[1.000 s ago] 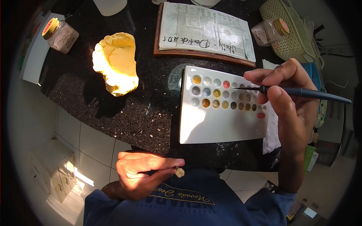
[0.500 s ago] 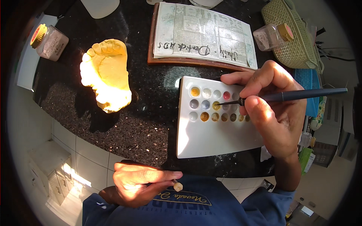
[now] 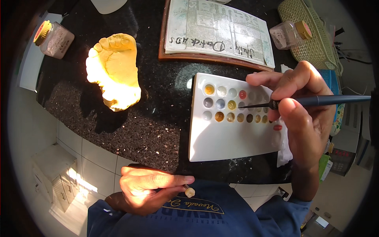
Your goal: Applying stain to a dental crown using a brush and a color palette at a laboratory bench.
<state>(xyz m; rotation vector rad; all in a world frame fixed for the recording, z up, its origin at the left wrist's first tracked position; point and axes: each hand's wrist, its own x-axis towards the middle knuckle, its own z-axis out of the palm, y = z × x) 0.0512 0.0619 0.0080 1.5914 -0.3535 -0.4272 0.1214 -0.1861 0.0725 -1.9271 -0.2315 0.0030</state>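
Observation:
My right hand (image 3: 304, 114) is closed around a fine dark-handled brush (image 3: 339, 100). Its thin tip hovers over a white palette (image 3: 225, 144), just right of a yellow well (image 3: 231, 104); contact with the surface cannot be made out. Rows of small round wells hold yellow, white, grey, red and brown colours. At the counter's near edge, my left hand (image 3: 146, 187) pinches a thin metal holder bearing a small cream tooth crown (image 3: 190, 192). A yellow dental cast (image 3: 122, 71) lies on the left of the counter, partly in bright sun.
Behind the palette lies a brown-edged tray (image 3: 213, 65) with a printed, handwritten sheet. Yellow-capped powder jars (image 3: 58, 41) stand at far left and far right. A woven basket (image 3: 316, 43) stands at the far right. White tissue (image 3: 285, 152) lies beside the palette.
The brush tip has moved right, off the yellow well, along with my right hand. My left hand holds the crown much as before. The whole view has shifted slightly.

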